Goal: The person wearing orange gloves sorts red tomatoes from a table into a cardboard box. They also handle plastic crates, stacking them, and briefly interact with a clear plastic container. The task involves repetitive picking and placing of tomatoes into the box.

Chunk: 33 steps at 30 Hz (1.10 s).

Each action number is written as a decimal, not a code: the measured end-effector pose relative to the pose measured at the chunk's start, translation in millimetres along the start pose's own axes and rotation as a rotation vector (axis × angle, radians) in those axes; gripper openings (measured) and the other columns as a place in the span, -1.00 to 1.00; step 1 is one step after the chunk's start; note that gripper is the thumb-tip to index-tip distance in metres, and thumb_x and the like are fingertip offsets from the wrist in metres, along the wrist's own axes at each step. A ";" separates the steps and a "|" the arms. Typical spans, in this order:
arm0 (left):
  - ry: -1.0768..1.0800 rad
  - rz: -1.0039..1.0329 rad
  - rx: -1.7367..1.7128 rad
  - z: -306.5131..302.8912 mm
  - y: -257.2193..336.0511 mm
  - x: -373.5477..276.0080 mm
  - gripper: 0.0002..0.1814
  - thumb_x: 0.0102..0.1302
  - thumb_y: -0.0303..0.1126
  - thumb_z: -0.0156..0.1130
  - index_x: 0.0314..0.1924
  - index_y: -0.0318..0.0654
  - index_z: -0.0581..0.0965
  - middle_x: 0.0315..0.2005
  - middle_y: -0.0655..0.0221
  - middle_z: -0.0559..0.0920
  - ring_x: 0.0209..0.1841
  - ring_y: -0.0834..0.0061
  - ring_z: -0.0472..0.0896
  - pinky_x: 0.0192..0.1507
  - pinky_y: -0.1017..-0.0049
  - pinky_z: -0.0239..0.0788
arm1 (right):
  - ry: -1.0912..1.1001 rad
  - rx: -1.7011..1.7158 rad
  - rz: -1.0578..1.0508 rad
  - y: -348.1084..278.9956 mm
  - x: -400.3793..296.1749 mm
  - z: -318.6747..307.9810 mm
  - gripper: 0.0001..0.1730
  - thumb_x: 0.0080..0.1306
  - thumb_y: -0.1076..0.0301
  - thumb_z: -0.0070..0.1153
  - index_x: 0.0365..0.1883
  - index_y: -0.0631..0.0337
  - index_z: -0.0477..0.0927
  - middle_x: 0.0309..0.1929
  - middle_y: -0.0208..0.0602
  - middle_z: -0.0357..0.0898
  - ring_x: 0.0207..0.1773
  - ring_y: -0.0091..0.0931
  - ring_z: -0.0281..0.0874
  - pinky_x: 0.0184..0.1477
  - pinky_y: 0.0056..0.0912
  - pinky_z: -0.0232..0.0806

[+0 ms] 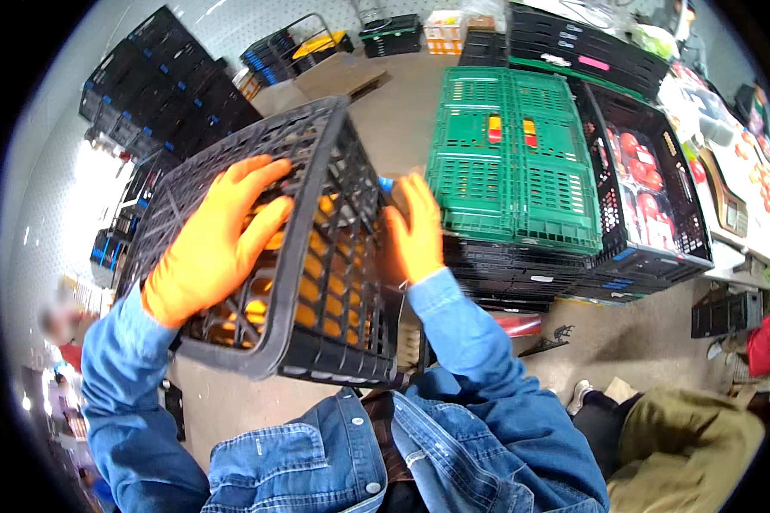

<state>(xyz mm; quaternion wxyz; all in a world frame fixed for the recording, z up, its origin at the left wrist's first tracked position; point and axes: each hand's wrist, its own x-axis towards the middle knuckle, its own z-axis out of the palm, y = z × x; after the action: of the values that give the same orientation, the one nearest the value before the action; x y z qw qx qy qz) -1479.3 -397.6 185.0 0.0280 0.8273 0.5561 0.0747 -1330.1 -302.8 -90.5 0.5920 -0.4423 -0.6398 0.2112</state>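
A black plastic lattice crate (333, 301) stands tilted in front of my body, with orange-yellow contents showing through its slots. My left hand (215, 247), in an orange glove, lies on the crate's upper lattice face, thumb and fingers apart. Beside the crate's right side is my right hand (416, 231), gloved in orange too, its thumb spread from the fingers. Whether the right hand touches the crate cannot be made out. What the crate rests on is mostly hidden beneath it.
Green folded crates (513, 154) lie on a black crate stack to the right. An open black crate (680, 211) beside them holds packs of red fruit (641, 160). Tall black crates (167, 83) rise at the left. Another person's olive garment (680, 449) is close at lower right.
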 end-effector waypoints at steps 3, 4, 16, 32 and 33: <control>-0.014 0.304 0.375 1.2 -9.0 14.1 -0.59 0.38 -0.28 0.01 0.14 -0.38 0.41 0.10 0.08 0.47 0.19 0.04 0.35 0.22 0.27 0.21 | 0.010 0.304 -0.073 -44.0 25.6 -28.6 -0.40 0.29 0.13 0.13 0.20 0.29 0.38 0.26 -0.04 0.31 0.34 -0.17 0.19 0.37 -0.18 0.01; -0.035 0.338 0.414 8.0 -10.7 23.2 -0.59 0.37 -0.26 0.02 0.11 -0.37 0.43 0.07 0.09 0.50 0.14 0.04 0.40 0.17 0.27 0.25 | -0.012 0.345 -0.167 -60.4 40.4 -32.7 -0.38 0.29 0.09 0.12 0.20 0.29 0.37 0.26 -0.05 0.31 0.34 -0.19 0.20 0.37 -0.18 0.01; -0.018 0.011 -0.206 -32.8 -102.4 -51.3 -0.48 0.34 -0.16 0.14 0.21 -0.27 0.41 0.14 0.16 0.49 0.19 0.32 0.44 0.23 0.44 0.22 | -0.495 0.402 -0.721 -178.0 45.5 -63.9 -0.40 -0.39 0.13 0.52 -0.35 0.04 0.51 -0.22 -0.35 0.57 -0.10 -0.30 0.51 0.24 0.01 0.00; 0.630 -0.791 -0.561 101.6 -252.4 -295.2 -0.40 0.32 -0.14 0.16 0.28 -0.27 0.34 0.23 0.20 0.38 0.28 0.41 0.27 0.31 0.46 0.04 | -0.497 0.239 -0.918 -201.0 -24.7 -34.7 -0.38 -0.20 -0.31 0.27 -0.45 0.05 0.53 -0.34 -0.42 0.60 -0.33 -0.42 0.47 0.05 0.02 0.12; 0.557 -0.755 -0.447 128.0 -253.4 -295.6 -0.40 0.34 -0.14 0.13 0.30 -0.27 0.32 0.24 0.16 0.35 0.30 0.34 0.25 0.33 0.42 0.00 | -0.520 0.177 -0.945 -190.3 -40.3 -28.3 -0.40 -0.06 -0.31 0.15 -0.40 0.08 0.55 -0.28 -0.39 0.60 -0.26 -0.39 0.49 0.08 0.07 0.13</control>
<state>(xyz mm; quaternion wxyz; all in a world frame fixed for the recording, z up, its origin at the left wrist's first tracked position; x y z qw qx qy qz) -1801.1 -569.9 -1.5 0.0801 0.4917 0.7725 0.3936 -1367.2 -441.7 43.6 0.4796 0.0116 -0.8740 0.0776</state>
